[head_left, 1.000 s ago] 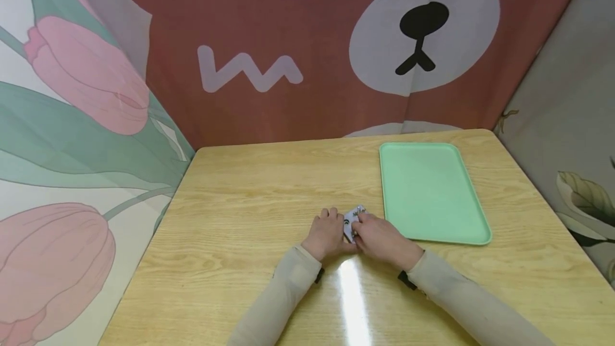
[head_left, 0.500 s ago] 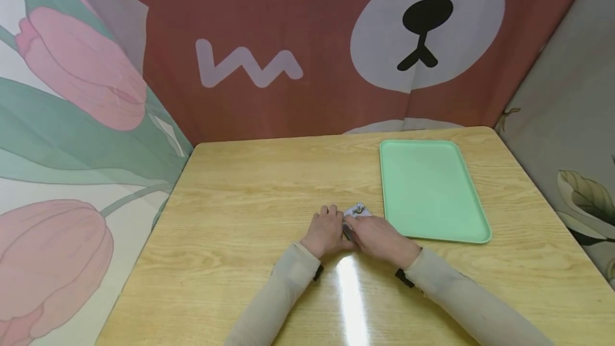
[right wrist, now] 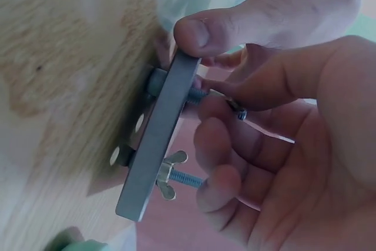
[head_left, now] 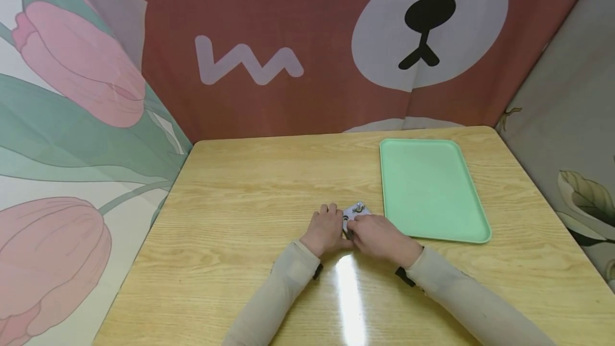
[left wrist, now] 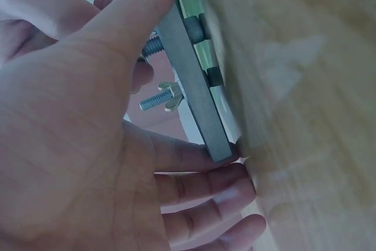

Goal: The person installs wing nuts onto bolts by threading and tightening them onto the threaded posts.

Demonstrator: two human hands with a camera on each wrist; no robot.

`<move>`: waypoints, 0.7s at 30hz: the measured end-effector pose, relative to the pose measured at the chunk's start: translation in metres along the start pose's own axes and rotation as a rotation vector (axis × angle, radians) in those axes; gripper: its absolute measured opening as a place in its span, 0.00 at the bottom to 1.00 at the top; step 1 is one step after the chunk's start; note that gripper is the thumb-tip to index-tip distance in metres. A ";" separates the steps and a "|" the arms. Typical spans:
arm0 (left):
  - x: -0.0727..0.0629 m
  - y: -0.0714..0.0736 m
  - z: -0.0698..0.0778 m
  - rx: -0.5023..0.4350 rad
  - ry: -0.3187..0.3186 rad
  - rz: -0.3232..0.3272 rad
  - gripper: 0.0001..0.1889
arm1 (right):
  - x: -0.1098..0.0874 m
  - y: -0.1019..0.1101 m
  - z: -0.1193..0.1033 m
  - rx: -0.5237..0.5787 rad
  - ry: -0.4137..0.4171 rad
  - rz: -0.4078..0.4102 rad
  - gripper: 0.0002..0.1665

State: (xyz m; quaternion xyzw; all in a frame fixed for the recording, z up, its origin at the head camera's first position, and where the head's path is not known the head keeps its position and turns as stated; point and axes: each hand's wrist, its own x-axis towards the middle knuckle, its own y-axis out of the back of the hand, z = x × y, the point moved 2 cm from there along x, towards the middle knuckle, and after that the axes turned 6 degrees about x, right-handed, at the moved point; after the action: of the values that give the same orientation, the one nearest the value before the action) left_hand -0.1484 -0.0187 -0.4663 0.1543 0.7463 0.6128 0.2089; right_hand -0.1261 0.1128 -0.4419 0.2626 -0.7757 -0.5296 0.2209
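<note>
A small flat grey plate (head_left: 349,221) sits upright-bolted close to the tabletop, with dark bolt heads (right wrist: 155,80) on its underside. My left hand (head_left: 325,231) holds the plate by its ends, thumb at one end and fingers at the other. Two threaded bolts rise from its upper face. On the farther bolt a wing nut (right wrist: 170,171) sits untouched, down against the plate. My right hand (head_left: 379,236) has its thumb and curled fingers around the nearer bolt, pinching a wing nut (right wrist: 234,106) that is mostly hidden by the fingertips.
A light green tray (head_left: 427,191) lies to the right of the hands on the wooden table (head_left: 259,191). Printed cloth (head_left: 326,105) hangs behind the table and along both sides. Glare (head_left: 349,298) crosses the tabletop between the forearms.
My right fingers have shifted over the plate to the nearer bolt, baring the farther bolt and its wing nut. The left hand keeps its grip. The head view has tilted slightly.
</note>
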 end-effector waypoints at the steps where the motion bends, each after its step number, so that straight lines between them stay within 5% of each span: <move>1: 0.000 0.000 0.000 -0.006 0.001 0.000 0.42 | 0.000 0.000 0.000 0.009 -0.011 -0.006 0.06; 21: 0.003 -0.001 0.001 -0.006 0.018 -0.039 0.37 | 0.001 -0.003 0.002 0.061 -0.050 -0.014 0.04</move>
State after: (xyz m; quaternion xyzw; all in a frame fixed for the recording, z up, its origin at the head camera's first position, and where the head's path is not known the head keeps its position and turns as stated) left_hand -0.1505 -0.0162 -0.4679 0.1335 0.7493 0.6121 0.2145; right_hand -0.1280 0.1124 -0.4449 0.2616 -0.7949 -0.5135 0.1895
